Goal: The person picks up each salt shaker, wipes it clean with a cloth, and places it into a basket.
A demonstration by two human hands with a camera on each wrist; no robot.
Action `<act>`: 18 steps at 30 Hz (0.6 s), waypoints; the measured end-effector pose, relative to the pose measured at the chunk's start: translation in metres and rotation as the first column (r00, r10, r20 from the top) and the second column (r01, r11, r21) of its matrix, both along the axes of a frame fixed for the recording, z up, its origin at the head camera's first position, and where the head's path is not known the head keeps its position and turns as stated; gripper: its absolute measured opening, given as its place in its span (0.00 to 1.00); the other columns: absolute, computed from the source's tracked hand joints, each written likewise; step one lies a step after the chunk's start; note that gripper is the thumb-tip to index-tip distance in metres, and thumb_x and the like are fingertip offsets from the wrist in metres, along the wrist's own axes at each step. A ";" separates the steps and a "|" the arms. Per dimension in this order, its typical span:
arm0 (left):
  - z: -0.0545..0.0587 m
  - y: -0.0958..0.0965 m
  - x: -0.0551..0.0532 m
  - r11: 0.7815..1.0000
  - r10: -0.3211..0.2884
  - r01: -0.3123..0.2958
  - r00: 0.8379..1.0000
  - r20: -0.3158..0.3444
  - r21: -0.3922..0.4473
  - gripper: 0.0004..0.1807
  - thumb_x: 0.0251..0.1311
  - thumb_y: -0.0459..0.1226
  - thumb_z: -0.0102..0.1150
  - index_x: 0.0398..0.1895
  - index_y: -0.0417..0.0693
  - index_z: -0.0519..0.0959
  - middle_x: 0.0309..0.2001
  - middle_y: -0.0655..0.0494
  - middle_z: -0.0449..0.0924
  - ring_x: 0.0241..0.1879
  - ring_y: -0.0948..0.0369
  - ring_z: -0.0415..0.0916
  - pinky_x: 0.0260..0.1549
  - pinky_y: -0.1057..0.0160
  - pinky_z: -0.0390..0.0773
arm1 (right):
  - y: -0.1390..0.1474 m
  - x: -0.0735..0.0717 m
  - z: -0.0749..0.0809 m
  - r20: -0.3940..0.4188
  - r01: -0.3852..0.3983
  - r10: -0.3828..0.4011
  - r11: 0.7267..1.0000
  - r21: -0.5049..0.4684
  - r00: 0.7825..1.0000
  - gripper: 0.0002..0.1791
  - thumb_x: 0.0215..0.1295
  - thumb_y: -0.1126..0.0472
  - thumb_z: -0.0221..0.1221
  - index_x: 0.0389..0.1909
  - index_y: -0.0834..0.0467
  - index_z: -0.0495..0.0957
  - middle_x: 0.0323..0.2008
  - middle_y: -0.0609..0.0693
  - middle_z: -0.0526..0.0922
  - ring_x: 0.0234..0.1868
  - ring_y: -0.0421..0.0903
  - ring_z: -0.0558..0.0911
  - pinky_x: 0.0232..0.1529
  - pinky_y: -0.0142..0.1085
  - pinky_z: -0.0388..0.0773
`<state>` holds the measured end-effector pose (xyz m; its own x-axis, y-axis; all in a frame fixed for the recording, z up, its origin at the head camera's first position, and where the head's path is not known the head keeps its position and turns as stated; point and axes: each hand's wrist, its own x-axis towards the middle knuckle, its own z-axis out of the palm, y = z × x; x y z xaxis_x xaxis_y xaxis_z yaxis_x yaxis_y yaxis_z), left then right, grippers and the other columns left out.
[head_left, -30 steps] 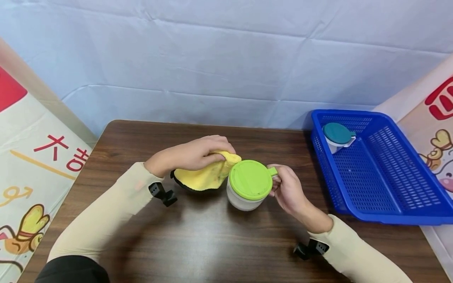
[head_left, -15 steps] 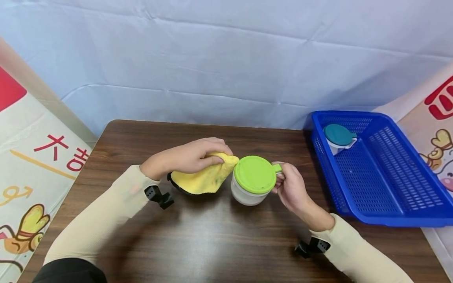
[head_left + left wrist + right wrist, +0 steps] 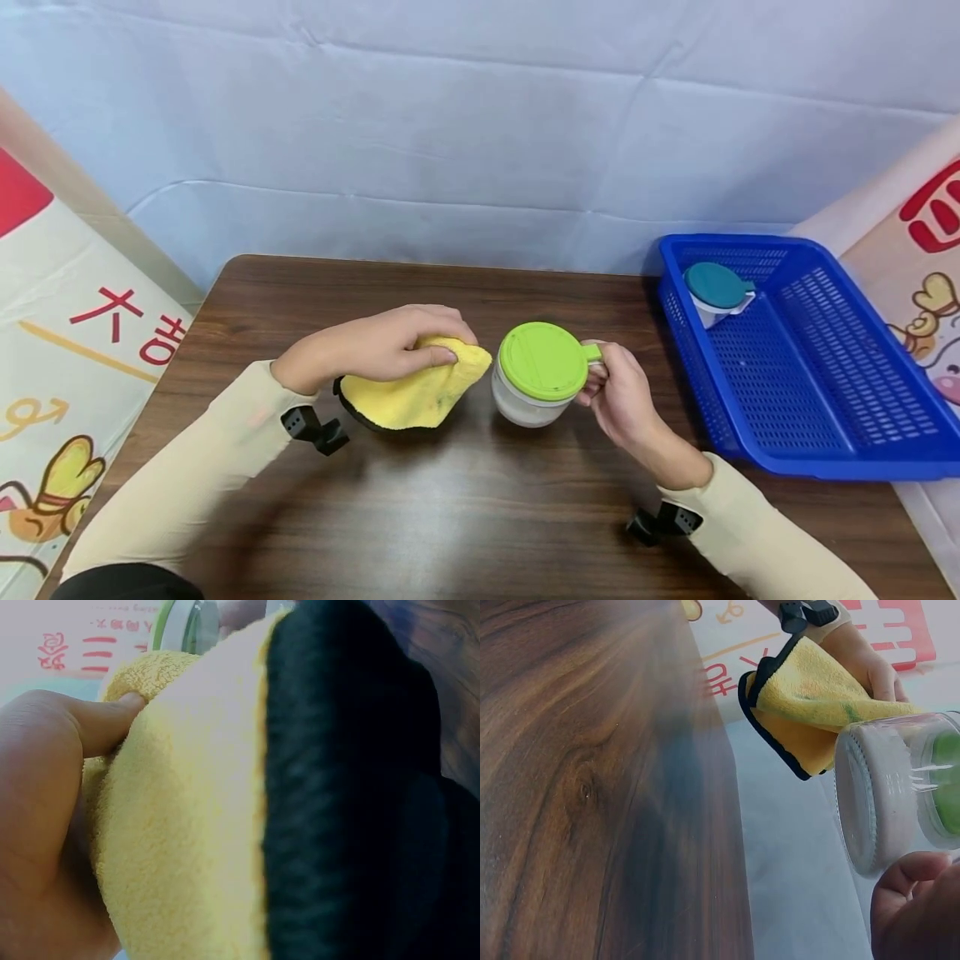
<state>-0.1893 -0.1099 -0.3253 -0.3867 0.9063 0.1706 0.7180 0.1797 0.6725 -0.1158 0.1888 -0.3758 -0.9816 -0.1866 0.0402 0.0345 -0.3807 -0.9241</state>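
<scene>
My left hand (image 3: 386,343) grips a yellow towelling cloth (image 3: 405,400) with a black edge, thumb on top. A corner of the cloth points at a clear seasoning jar (image 3: 528,410), a small gap between them in the head view. Its lid (image 3: 543,360) is bright green, and something pale fills its lower part. My right hand (image 3: 618,396) holds the jar by the handle at its right side. The jar's base (image 3: 859,799) shows in the right wrist view, raised off the table. Cloth (image 3: 187,825) fills much of the left wrist view, my left thumb pressed on it.
A blue perforated basket (image 3: 817,462) stands at the right of the brown wooden table (image 3: 450,525). Inside its far left corner is another jar with a teal lid (image 3: 716,285). A pale sheet (image 3: 450,125) hangs behind the table.
The cloth and my left hand have moved left and nearer to me, away from the jar. My right hand has shifted the jar slightly right and farther from me.
</scene>
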 end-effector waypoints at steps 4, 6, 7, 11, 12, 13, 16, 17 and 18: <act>-0.002 -0.001 0.000 0.999 0.029 -0.029 1.000 -0.010 0.020 0.09 0.73 0.33 0.56 0.51 0.49 0.82 0.46 0.62 0.78 0.46 0.65 0.74 0.51 0.61 0.74 | -0.001 0.000 0.000 0.006 -0.006 0.006 1.000 -0.009 1.000 0.17 0.70 0.68 0.30 0.19 0.56 0.48 0.19 0.49 0.47 0.21 0.45 0.48 0.23 0.37 0.45; -0.003 0.000 0.000 0.999 0.042 -0.041 0.999 -0.014 0.027 0.09 0.73 0.33 0.56 0.51 0.49 0.82 0.46 0.62 0.78 0.46 0.65 0.74 0.50 0.61 0.74 | -0.002 0.001 0.000 0.007 -0.007 0.007 1.000 -0.009 1.000 0.17 0.70 0.68 0.30 0.19 0.56 0.49 0.19 0.49 0.47 0.21 0.45 0.48 0.23 0.37 0.45; -0.003 0.000 0.001 0.998 0.048 -0.048 0.999 -0.014 0.030 0.09 0.73 0.33 0.57 0.51 0.49 0.82 0.45 0.63 0.78 0.45 0.66 0.74 0.50 0.62 0.74 | -0.003 0.001 0.000 0.007 -0.008 0.008 1.000 -0.010 1.000 0.17 0.70 0.68 0.30 0.19 0.56 0.49 0.19 0.50 0.47 0.21 0.45 0.48 0.23 0.37 0.45; -0.004 0.002 0.001 0.997 0.071 -0.071 0.997 -0.006 0.031 0.08 0.72 0.34 0.58 0.51 0.50 0.82 0.45 0.63 0.78 0.44 0.66 0.75 0.49 0.62 0.75 | -0.004 0.002 0.000 0.006 -0.012 0.012 1.000 -0.006 1.000 0.16 0.70 0.68 0.30 0.19 0.56 0.49 0.19 0.50 0.47 0.21 0.46 0.48 0.23 0.37 0.46; -0.005 0.003 0.001 0.997 0.075 -0.075 0.997 -0.004 0.029 0.08 0.72 0.34 0.58 0.51 0.50 0.82 0.45 0.63 0.78 0.44 0.66 0.75 0.49 0.62 0.75 | -0.005 0.003 0.000 0.007 -0.013 0.013 1.000 -0.007 1.000 0.17 0.70 0.68 0.30 0.19 0.56 0.49 0.19 0.50 0.47 0.21 0.46 0.48 0.23 0.37 0.45; -0.005 0.003 0.001 0.997 0.080 -0.080 0.997 -0.002 0.025 0.08 0.72 0.35 0.59 0.51 0.50 0.82 0.45 0.63 0.78 0.43 0.66 0.75 0.48 0.62 0.75 | -0.005 0.003 0.001 0.010 -0.013 0.013 1.000 -0.008 1.000 0.17 0.70 0.68 0.30 0.19 0.56 0.49 0.19 0.50 0.47 0.21 0.46 0.48 0.23 0.37 0.45; -0.006 0.006 0.002 0.995 0.094 -0.094 0.996 -0.003 0.024 0.08 0.71 0.36 0.60 0.50 0.51 0.82 0.44 0.63 0.78 0.42 0.66 0.75 0.46 0.63 0.76 | -0.005 0.003 0.001 0.014 -0.006 0.006 1.000 -0.007 1.000 0.16 0.70 0.68 0.30 0.19 0.56 0.49 0.20 0.50 0.48 0.21 0.46 0.48 0.23 0.37 0.45; -0.006 0.006 0.002 0.995 0.100 -0.099 0.995 -0.005 0.025 0.07 0.71 0.37 0.62 0.49 0.50 0.82 0.44 0.63 0.78 0.41 0.66 0.75 0.45 0.63 0.76 | -0.005 0.004 0.001 0.015 -0.002 0.003 1.000 -0.006 1.000 0.16 0.70 0.68 0.30 0.19 0.56 0.49 0.20 0.50 0.48 0.21 0.46 0.48 0.23 0.37 0.45; -0.006 0.007 0.002 0.994 0.105 -0.105 0.994 -0.009 0.028 0.07 0.70 0.37 0.63 0.48 0.50 0.82 0.43 0.63 0.78 0.41 0.66 0.75 0.45 0.63 0.76 | -0.005 0.004 0.001 0.017 -0.001 0.001 1.000 -0.005 1.000 0.16 0.70 0.68 0.31 0.19 0.56 0.49 0.20 0.50 0.48 0.21 0.46 0.48 0.24 0.37 0.45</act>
<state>-0.1873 -0.1027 -0.3315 -0.4777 0.8555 0.1995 0.7033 0.2364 0.6704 -0.1123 0.1838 -0.3747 -0.9820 -0.1871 0.0246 0.0503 -0.3852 -0.9215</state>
